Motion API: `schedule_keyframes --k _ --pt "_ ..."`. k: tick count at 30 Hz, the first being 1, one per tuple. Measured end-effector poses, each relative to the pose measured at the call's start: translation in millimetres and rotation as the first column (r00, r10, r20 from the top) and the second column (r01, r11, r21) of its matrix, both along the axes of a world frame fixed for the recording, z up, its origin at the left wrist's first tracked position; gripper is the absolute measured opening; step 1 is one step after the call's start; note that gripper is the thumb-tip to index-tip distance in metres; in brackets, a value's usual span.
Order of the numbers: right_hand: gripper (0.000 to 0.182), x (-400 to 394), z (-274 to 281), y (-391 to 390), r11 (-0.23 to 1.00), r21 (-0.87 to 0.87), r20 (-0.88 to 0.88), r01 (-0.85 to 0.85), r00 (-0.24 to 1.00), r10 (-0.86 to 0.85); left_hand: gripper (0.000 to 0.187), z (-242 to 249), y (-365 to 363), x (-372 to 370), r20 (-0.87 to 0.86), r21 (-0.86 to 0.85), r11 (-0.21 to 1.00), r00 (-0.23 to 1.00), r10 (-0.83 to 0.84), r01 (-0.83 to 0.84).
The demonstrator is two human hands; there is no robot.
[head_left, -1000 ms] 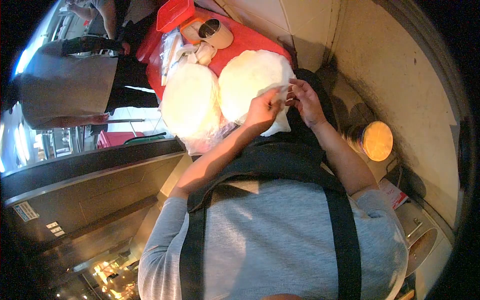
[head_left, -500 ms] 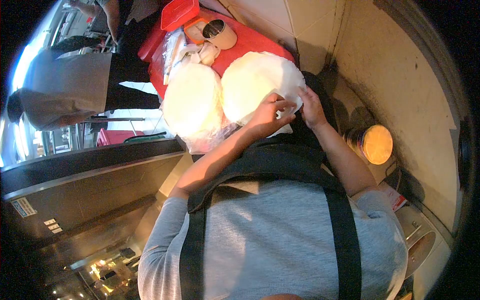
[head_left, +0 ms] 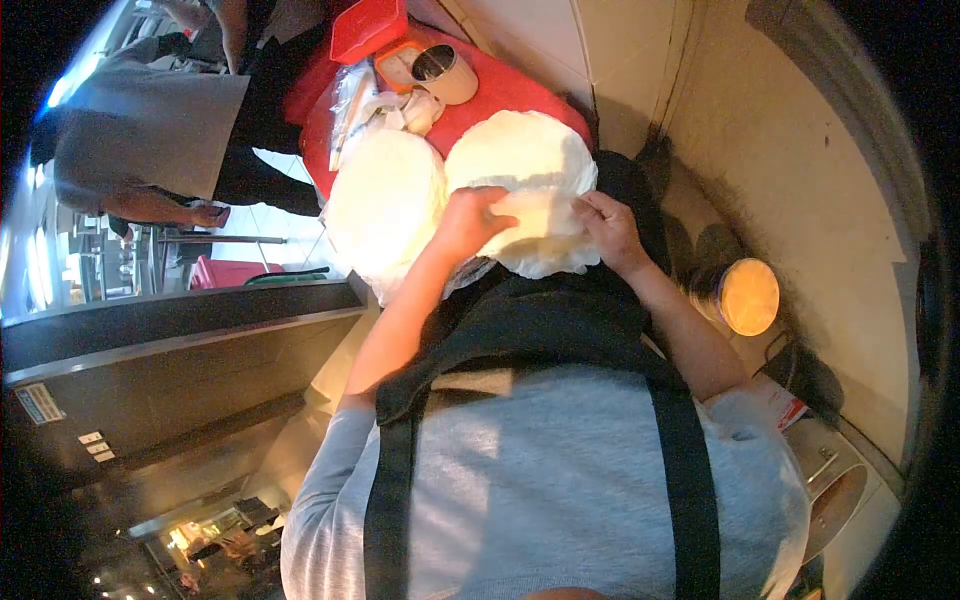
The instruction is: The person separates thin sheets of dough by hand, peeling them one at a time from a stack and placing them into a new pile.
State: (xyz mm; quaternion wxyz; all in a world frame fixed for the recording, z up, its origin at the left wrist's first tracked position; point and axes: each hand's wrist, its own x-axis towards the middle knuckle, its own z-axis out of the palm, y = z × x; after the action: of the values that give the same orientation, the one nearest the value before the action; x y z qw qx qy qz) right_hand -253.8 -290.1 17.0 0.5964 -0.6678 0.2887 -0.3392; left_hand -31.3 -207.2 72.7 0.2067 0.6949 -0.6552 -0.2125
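Both my hands are at the near part of the right stack of thin, round, pale sheets [head_left: 520,145], which look like tortillas. My left hand [head_left: 472,222] is closed, thumb and fingers pinching the left side of a top tortilla [head_left: 545,215]. On its other side, my right hand [head_left: 608,230] pinches the right edge between thumb and fingers. The near part of this tortilla is raised in a fold between the hands. A second stack of round pale sheets [head_left: 385,195], brightly lit, lies left of my left hand and touches the first stack.
Behind the stacks, a red surface [head_left: 505,75] bears a red tray [head_left: 368,30], an orange-rimmed container [head_left: 398,65], a metal cup [head_left: 445,75] and crumpled plastic [head_left: 350,110]. A yellow-lidded tub [head_left: 748,297] stands right, by the wall. Another person [head_left: 150,140] stands at left.
My left hand has moved left, away from my right hand. The tortilla's near part is now lifted and spread between both hands. The person at left has shifted, an arm now showing lower.
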Motion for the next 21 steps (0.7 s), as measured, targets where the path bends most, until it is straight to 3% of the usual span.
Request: schedule_keyframes --k 1,3,4,6,8,10,12,14,16,17,19,20,21 --pt "0.02 -1 11 -4 0.998 -0.051 -0.015 0.043 0.999 -0.044 0.024 2 4 9 -0.052 -0.002 0.996 0.995 0.085 -0.085" --pt "0.017 5 13 -17 0.993 -0.108 -0.079 0.045 0.995 -0.054 0.017 15 6 22 0.016 -0.056 0.981 0.982 0.187 -0.186" --pt "0.015 10 26 -21 0.987 -0.149 -0.026 0.056 0.998 -0.061 0.014 27 5 24 0.006 -0.091 0.959 0.963 0.271 -0.269" --pt "0.014 24 61 -29 0.97 -0.229 0.081 0.086 0.994 -0.069 0.009 43 -4 38 0.032 -0.468 0.846 0.952 0.305 -0.256" --pt "0.014 40 86 -39 0.915 -0.364 0.207 0.173 0.973 -0.101 0.007 92 -8 25 0.072 -0.704 0.674 0.922 0.381 -0.224" --pt "0.013 45 110 -49 0.852 -0.462 0.312 0.245 0.945 -0.103 0.013 123 -5 22 0.04 -0.758 0.62 0.934 0.356 -0.204" --pt "0.013 46 128 -57 0.797 -0.525 0.389 0.297 0.917 -0.085 0.015 141 7 7 0.003 -0.656 0.717 0.95 0.313 -0.235" --pt "0.019 52 94 -75 0.859 -0.373 0.361 0.35 0.908 -0.213 0.015 145 17 -13 0.046 -0.463 0.857 0.96 0.277 -0.225" --pt "0.024 62 51 -85 0.904 -0.106 0.408 0.414 0.847 -0.34 0.015 108 19 -22 0.05 -0.349 0.912 0.968 0.247 -0.215" --pt "0.029 57 68 -61 0.896 0.319 0.352 0.309 0.839 -0.414 0.015 87 18 -26 0.035 -0.254 0.94 0.969 0.244 -0.227" --pt "0.032 50 30 -38 0.791 0.582 0.2 0.187 0.91 -0.362 0.018 41 17 -33 0.061 -0.063 0.977 0.976 0.207 -0.204" --pt "0.038 50 -2 -26 0.787 0.617 0.311 0.007 0.916 -0.252 0.021 18 17 -35 0.102 0.032 0.984 0.98 0.17 -0.174" --pt "0.042 47 -24 -9 0.626 0.778 0.243 -0.048 0.942 -0.231 0.024 -7 19 -35 0.116 0.059 0.993 0.989 0.094 -0.101"
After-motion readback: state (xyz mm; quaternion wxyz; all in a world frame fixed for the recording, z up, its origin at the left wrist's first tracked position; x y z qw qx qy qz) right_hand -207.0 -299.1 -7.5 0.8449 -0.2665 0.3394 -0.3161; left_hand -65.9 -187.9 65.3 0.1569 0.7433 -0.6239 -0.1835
